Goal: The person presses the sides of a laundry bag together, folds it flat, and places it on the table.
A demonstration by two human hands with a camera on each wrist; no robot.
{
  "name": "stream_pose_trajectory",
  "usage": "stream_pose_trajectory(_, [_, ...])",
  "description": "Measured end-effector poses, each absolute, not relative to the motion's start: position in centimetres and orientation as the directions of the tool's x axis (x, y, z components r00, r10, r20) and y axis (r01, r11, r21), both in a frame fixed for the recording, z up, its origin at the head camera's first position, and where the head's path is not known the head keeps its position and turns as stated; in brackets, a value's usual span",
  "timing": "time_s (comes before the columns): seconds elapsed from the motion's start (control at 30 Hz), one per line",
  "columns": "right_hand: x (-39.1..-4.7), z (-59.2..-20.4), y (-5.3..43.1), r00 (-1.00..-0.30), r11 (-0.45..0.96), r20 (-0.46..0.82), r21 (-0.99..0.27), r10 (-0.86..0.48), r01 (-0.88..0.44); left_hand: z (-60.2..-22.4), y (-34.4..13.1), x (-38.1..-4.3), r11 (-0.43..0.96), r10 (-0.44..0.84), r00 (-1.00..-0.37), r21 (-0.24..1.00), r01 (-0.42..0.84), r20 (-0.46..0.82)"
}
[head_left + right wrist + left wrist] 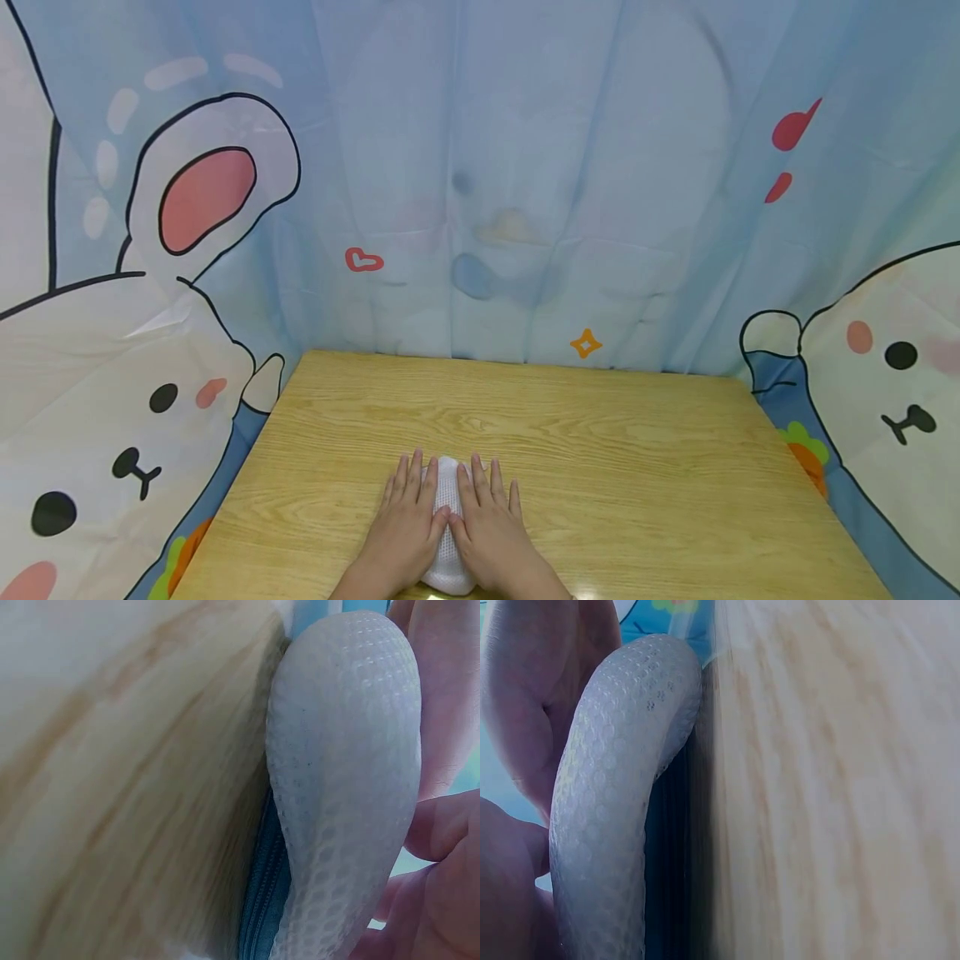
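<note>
A white mesh bag (pixel 447 560) lies folded into a narrow bundle on the wooden table, long side pointing away from me. My left hand (pixel 405 527) lies over its left side and my right hand (pixel 491 525) over its right, both palms down with straight fingers. The thumbs almost meet across the middle of the bundle. In the right wrist view, a dark blue zipper (pixel 264 900) runs beneath the rounded mesh fold. A dark blue strip (pixel 667 870) also shows under the bag in the left wrist view.
The wood-grain table (pixel 637 467) extends to both sides and behind the hands. A light blue curtain (pixel 525 167) with printed cartoon animals hangs along the back edge and down both sides.
</note>
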State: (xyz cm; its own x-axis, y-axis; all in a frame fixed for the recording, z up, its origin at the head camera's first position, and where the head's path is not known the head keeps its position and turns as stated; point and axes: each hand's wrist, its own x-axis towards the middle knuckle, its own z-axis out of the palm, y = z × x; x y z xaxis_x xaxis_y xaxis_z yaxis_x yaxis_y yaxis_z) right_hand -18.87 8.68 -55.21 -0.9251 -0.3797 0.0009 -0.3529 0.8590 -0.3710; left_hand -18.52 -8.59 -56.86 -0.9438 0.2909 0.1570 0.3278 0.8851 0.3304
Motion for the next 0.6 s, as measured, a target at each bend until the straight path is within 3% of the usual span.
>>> stream_pose_trajectory(0.6, [-18.74, -55.61, 8.58, -0.925, 0.854, -0.007, -0.386, -0.38, -0.349, -57.01, -8.5, -18.41, 0.882, 0.286, -0.952, 0.358, 0.307, 0.111])
